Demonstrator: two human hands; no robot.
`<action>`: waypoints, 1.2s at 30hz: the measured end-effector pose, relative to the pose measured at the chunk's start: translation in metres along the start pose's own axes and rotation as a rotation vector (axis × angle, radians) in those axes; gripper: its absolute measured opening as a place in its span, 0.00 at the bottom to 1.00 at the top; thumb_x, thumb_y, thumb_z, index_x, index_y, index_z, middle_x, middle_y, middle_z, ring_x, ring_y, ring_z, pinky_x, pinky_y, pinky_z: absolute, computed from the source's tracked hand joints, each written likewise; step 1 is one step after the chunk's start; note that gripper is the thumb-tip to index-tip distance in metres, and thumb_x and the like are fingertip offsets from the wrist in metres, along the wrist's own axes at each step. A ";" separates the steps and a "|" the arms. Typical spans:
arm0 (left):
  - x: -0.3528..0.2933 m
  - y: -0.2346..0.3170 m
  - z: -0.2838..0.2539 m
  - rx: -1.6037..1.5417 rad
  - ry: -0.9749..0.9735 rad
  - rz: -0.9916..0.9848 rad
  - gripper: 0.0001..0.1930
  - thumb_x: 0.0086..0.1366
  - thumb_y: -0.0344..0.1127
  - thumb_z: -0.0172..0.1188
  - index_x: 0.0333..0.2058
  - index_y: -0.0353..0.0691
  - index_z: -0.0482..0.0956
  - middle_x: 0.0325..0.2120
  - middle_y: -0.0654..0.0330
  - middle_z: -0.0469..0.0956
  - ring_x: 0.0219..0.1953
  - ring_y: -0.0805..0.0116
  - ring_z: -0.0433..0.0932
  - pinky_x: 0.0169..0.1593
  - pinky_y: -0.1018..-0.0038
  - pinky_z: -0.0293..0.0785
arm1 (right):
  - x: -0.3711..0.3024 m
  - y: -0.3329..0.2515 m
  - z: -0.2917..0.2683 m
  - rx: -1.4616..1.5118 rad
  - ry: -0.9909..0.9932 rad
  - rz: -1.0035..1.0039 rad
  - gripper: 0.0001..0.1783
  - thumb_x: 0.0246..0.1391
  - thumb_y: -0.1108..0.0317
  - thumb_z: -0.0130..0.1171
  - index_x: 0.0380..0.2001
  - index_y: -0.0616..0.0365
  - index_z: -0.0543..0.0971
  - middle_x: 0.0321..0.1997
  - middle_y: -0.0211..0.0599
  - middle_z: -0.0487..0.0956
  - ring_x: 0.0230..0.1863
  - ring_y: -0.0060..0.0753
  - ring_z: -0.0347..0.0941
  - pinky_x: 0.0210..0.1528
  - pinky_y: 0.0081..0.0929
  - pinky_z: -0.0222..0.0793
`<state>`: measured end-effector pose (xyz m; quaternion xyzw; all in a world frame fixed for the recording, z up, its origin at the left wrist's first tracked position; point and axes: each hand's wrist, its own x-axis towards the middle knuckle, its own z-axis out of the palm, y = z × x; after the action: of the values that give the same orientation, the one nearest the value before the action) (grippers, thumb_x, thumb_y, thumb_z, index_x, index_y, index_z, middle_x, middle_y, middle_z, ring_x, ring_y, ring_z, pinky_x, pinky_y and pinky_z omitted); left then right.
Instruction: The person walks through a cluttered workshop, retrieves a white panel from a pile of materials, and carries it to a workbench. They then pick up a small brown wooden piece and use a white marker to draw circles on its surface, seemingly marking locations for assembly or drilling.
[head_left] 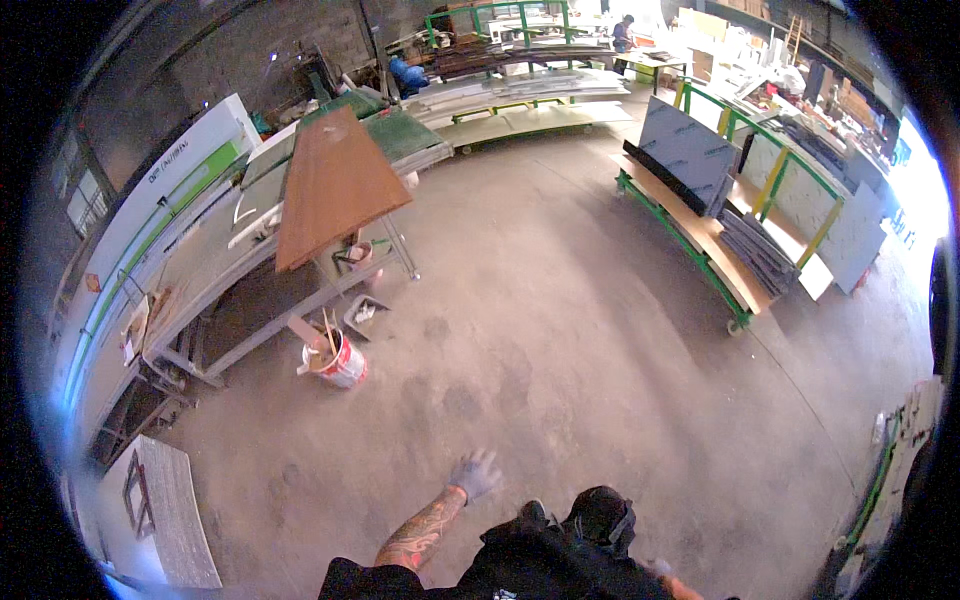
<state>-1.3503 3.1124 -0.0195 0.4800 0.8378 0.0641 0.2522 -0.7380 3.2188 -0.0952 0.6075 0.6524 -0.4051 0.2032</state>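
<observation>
My left hand (pixel 475 474), in a pale grey glove, hangs over the concrete floor (pixel 560 390) with its fingers spread and nothing in them. The forearm above it is bare and tattooed. Low in the picture, my right hand (pixel 662 570) shows only in part beside my dark clothing, and its fingers are too blurred to read. Nearest to my left hand, though well apart from it, stands a red and white bucket (pixel 345 364) with sticks and a flat piece poking out of its top.
A brown panel (pixel 340 185) lies across a long workbench (pixel 240 340) at left. A small tray (pixel 366 314) sits behind the bucket. At right is a green-framed cart (pixel 690 245) with leaning sheets (pixel 685 145). Stacked boards (pixel 530 125) stand farther back, near a distant person (pixel 623 35).
</observation>
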 end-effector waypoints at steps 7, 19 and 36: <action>0.333 0.048 -0.199 0.275 0.501 0.309 0.34 0.64 0.57 0.55 0.65 0.49 0.68 0.64 0.46 0.65 0.63 0.40 0.67 0.62 0.41 0.62 | 0.212 -0.200 -0.112 0.260 -0.045 0.179 0.30 0.55 0.39 0.60 0.42 0.57 0.84 0.41 0.48 0.84 0.44 0.48 0.79 0.49 0.43 0.74; 0.588 -0.053 -0.157 -0.224 -0.741 -0.613 0.33 0.65 0.60 0.51 0.62 0.48 0.73 0.60 0.49 0.74 0.62 0.46 0.72 0.63 0.52 0.67 | 0.564 -0.747 -0.668 -0.080 0.517 -0.606 0.18 0.53 0.57 0.64 0.39 0.61 0.84 0.41 0.52 0.84 0.43 0.56 0.80 0.47 0.46 0.74; 1.359 -0.049 -0.663 0.142 0.305 -0.064 0.33 0.62 0.53 0.58 0.65 0.50 0.69 0.63 0.52 0.65 0.65 0.49 0.62 0.66 0.47 0.57 | 1.005 -1.040 -0.787 0.102 -0.150 0.083 0.25 0.56 0.48 0.63 0.38 0.62 0.85 0.32 0.39 0.86 0.35 0.41 0.82 0.39 0.40 0.75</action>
<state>-2.2690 4.3124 0.0452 0.4545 0.8836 0.0689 0.0895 -1.7348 4.5292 -0.0994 0.6114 0.5881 -0.4734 0.2369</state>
